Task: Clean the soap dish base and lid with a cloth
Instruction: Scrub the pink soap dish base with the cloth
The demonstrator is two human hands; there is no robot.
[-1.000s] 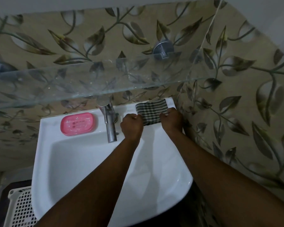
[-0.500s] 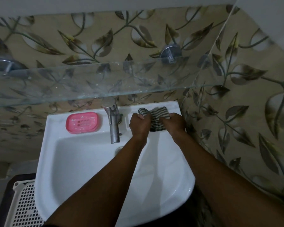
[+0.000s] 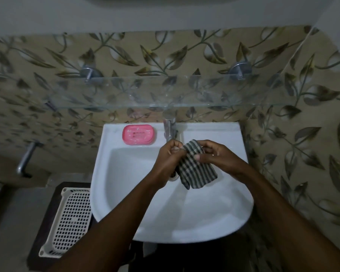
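Head view: L hand [image 3: 168,156] & R hand [image 3: 214,154] both pinch checked cloth [image 3: 196,171] over sink [image 3: 126,193] bowl. Step, I think: getting cloth ready. Far back, pink soap dish [image 3: 139,134] sits shut on sink ledge, left of tap [image 3: 170,128], untouched. Next needs: one hand free to open dish.

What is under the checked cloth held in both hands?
Under the dark-and-white checked cloth, pinched by left hand and right hand, lies the white ceramic sink bowl. Its drain peeks out at the cloth's left edge; the rest is covered.
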